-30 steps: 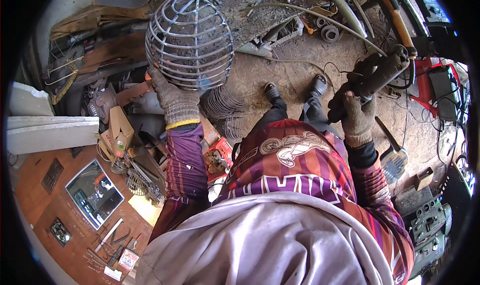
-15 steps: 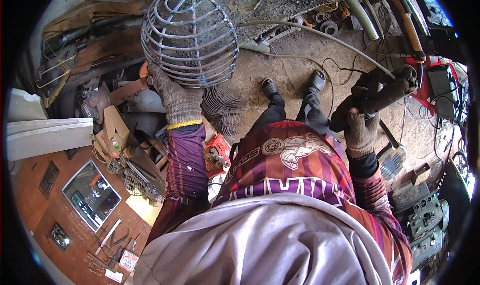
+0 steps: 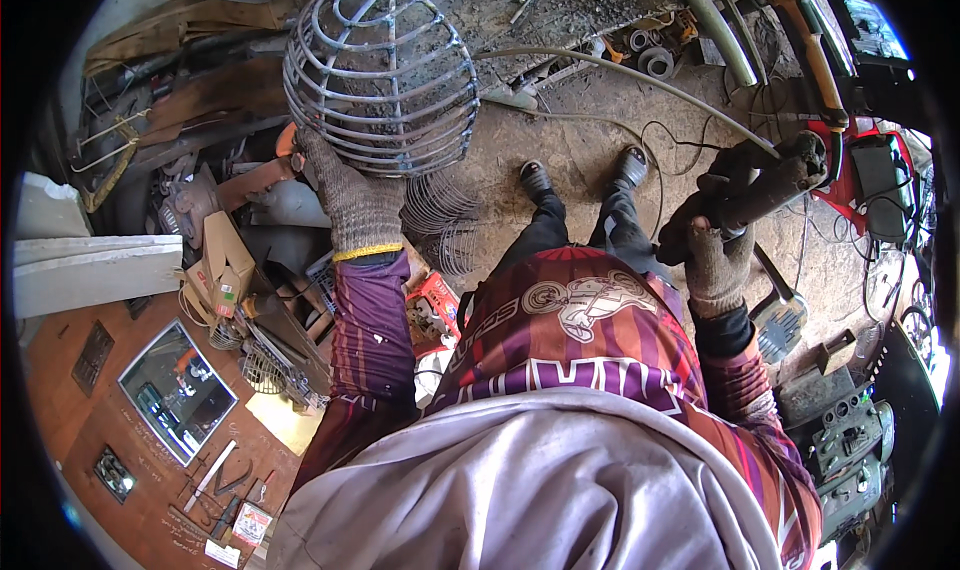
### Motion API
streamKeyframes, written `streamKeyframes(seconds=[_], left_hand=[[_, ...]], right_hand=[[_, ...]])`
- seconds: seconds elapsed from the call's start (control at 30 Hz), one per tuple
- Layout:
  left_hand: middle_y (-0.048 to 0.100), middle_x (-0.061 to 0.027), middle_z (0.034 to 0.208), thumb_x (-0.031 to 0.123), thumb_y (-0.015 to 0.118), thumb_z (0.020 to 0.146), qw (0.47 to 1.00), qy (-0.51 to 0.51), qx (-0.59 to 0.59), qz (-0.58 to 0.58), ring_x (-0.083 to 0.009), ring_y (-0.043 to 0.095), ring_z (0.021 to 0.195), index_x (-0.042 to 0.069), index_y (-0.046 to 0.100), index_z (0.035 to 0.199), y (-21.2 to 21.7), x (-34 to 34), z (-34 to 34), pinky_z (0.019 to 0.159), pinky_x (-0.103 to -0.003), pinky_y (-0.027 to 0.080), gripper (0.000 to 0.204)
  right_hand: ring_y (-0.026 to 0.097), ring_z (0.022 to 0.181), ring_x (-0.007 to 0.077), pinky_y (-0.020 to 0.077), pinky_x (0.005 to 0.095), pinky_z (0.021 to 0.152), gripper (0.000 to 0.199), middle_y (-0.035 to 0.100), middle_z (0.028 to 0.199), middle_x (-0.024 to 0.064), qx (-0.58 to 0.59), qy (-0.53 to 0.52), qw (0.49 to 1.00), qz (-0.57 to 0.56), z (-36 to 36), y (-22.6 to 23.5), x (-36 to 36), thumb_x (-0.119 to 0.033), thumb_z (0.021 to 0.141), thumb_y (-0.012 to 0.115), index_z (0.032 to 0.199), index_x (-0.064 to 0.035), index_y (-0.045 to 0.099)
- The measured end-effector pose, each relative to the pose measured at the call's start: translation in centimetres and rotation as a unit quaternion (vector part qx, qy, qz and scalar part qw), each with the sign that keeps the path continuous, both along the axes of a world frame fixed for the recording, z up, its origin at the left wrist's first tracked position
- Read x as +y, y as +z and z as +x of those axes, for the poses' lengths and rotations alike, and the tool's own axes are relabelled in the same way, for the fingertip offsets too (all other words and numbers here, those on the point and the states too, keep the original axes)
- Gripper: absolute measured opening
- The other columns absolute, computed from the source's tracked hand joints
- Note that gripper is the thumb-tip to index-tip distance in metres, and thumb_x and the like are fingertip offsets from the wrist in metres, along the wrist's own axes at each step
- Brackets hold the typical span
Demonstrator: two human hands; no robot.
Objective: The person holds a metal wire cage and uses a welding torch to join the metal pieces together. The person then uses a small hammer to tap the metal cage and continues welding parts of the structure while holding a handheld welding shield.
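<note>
My left hand (image 3: 362,195), in a grey knitted glove with a yellow cuff, is closed on the lower edge of a round wire cage (image 3: 392,95). The cage is built of bent metal rods crossed by ribs, and some of my fingers are hidden behind it. On the right, my right hand (image 3: 722,260), in a worn, blackened glove, wraps around a dark, tube-shaped welding electrode holder (image 3: 775,192). From near the holder's end a long, thin pale welding rod (image 3: 640,74) reaches left; its far tip appears at the cage's right side. I cannot tell whether they touch.
Wire rings (image 3: 440,205) lie below the cage. A cardboard box (image 3: 225,265) and scrap crowd the left. Cables (image 3: 655,145) cross the floor near my feet. At right are an orange-handled tool (image 3: 808,40), a red machine (image 3: 850,205) and grey machinery (image 3: 850,440).
The cage and both hands keep nearly the same pose. The whole view has shifted very slightly; nothing is let go or taken up.
</note>
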State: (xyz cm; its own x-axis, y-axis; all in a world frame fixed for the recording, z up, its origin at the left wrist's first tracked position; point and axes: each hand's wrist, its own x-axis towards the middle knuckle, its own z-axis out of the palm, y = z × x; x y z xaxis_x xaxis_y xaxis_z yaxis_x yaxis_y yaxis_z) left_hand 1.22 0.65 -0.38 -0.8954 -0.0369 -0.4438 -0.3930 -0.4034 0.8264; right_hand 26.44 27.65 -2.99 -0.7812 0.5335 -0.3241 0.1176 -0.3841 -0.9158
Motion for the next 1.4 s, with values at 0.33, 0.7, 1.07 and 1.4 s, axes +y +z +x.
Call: streamKeyframes(seconds=[0.33,0.7,1.07,1.4], left_hand=[[0.040,-0.0085,0.145,0.066,0.049,0.087,0.999,0.023,-0.019,-0.015,-0.0317,0.042,0.130,0.018,0.040,0.141,0.9,1.1,0.4,0.107,-0.054,0.036,0.073],[0.040,-0.0086,0.145,0.065,0.051,0.087,1.000,0.007,-0.010,-0.007,-0.0311,0.042,0.130,0.017,0.039,0.142,0.6,0.3,0.4,0.107,-0.052,0.037,0.074],[0.037,-0.0082,0.147,0.066,0.052,0.085,1.000,-0.012,-0.004,-0.013,-0.0314,0.041,0.131,0.016,0.036,0.144,1.1,0.8,0.6,0.107,-0.053,0.037,0.078],[0.037,-0.0095,0.147,0.061,0.055,0.087,1.000,0.004,-0.009,0.019,-0.0322,0.043,0.129,0.015,0.036,0.144,0.9,0.4,0.4,0.104,-0.054,0.040,0.076]], right_hand=[[0.056,0.055,0.0138,0.0434,0.0259,0.047,0.056,0.058,0.076,0.0068,-0.008,0.008,0.999,0.045,-0.3,0.0,-0.1,-0.032,0.085,0.070,0.123,0.0004,0.045],[0.055,0.068,0.0091,0.0424,0.0219,0.057,0.052,0.059,0.084,0.0031,-0.003,0.010,1.000,0.024,-0.1,0.5,-0.1,-0.018,0.084,0.071,0.126,0.0012,0.047],[0.055,0.066,0.0097,0.0428,0.0227,0.057,0.052,0.059,0.084,0.0038,-0.001,0.017,0.999,0.037,0.0,1.1,0.1,-0.019,0.084,0.071,0.126,0.0007,0.046],[0.056,0.070,0.0107,0.0437,0.0238,0.062,0.052,0.060,0.085,0.0051,-0.012,0.032,0.997,0.065,-0.1,1.3,0.1,-0.017,0.084,0.070,0.125,0.0020,0.045]])
